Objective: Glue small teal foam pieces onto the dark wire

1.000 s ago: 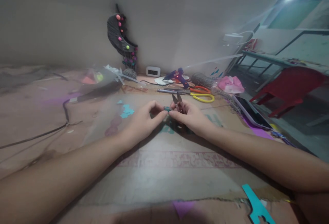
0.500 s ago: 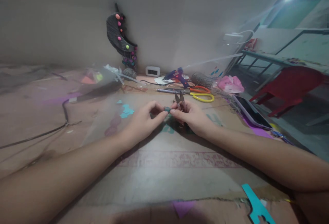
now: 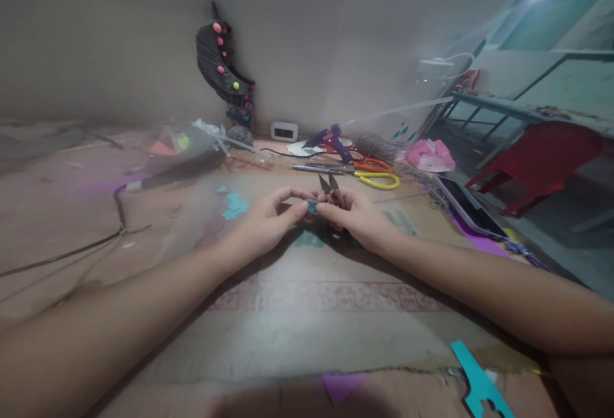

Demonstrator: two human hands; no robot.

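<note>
Both my hands meet over a cardboard sheet (image 3: 307,328) on the floor. My left hand (image 3: 268,220) pinches a small teal piece (image 3: 312,205) between thumb and fingers. My right hand (image 3: 355,213) is closed round small thread snips (image 3: 329,186), whose blades point up and away just behind the teal piece, and its fingertips also touch that piece.
Behind the hands lie yellow-handled scissors (image 3: 378,179), orange-handled scissors (image 3: 371,165), a blue glue gun (image 3: 330,139), a twine ball (image 3: 374,146) and a white clock (image 3: 284,131). A tablet (image 3: 467,207) lies right, a red chair (image 3: 542,156) beyond. Teal scraps (image 3: 235,206) and a black cable (image 3: 119,207) lie left.
The hands have drifted slightly up and closer together; the snips' blades sit a little lower against the teal piece. The view shifted slightly.
</note>
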